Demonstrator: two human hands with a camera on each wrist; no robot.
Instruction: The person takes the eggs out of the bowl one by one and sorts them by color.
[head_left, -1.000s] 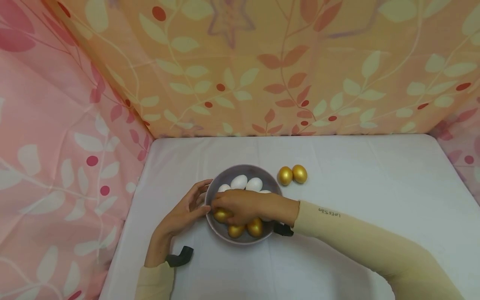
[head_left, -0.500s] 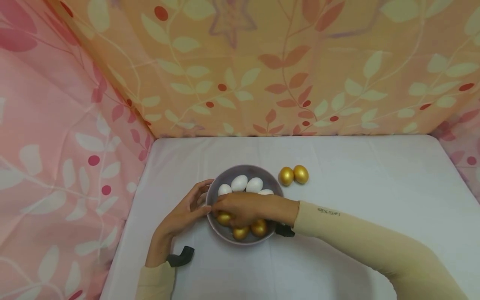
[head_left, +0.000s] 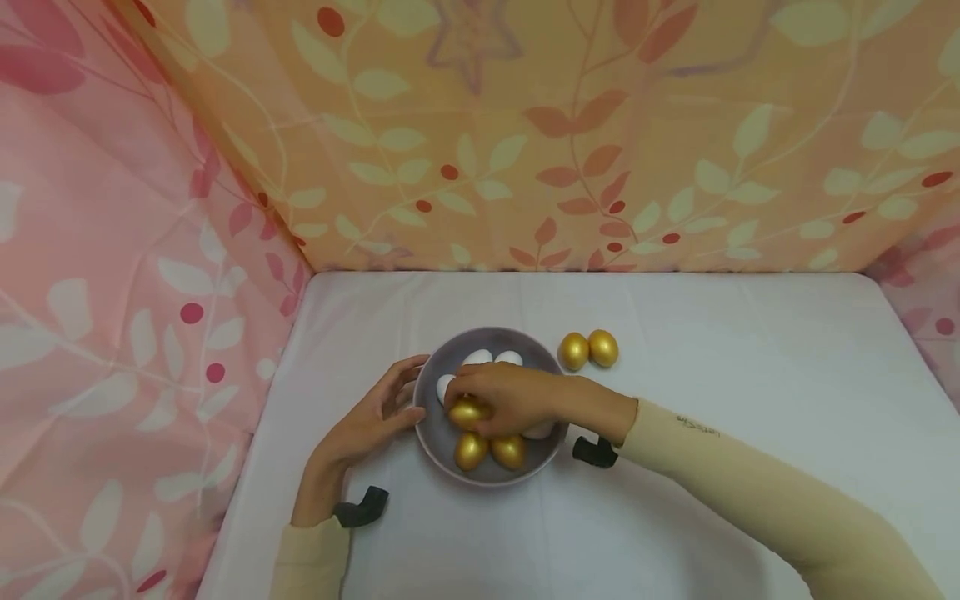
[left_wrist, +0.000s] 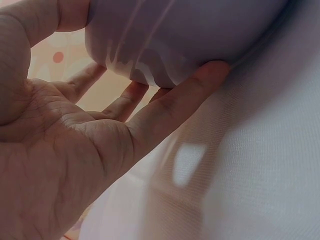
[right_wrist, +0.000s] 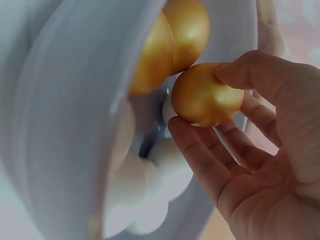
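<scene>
White table [head_left: 712,358], hands [head_left: 371,423] [head_left: 517,392] at bowl [head_left: 437,437], pinched gold egg [right_wrist: 202,95] — shifted inward

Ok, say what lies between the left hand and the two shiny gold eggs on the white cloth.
The round grey bowl of eggs and the right hand over it, in the head view.

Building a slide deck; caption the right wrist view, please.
The right hand grips a golden egg; two others and white eggs lie in the grey bowl.

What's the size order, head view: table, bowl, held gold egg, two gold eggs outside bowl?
1. Table
2. Bowl
Unranked, look too alike: held gold egg (partly covered), left outside egg, right outside egg.
</scene>
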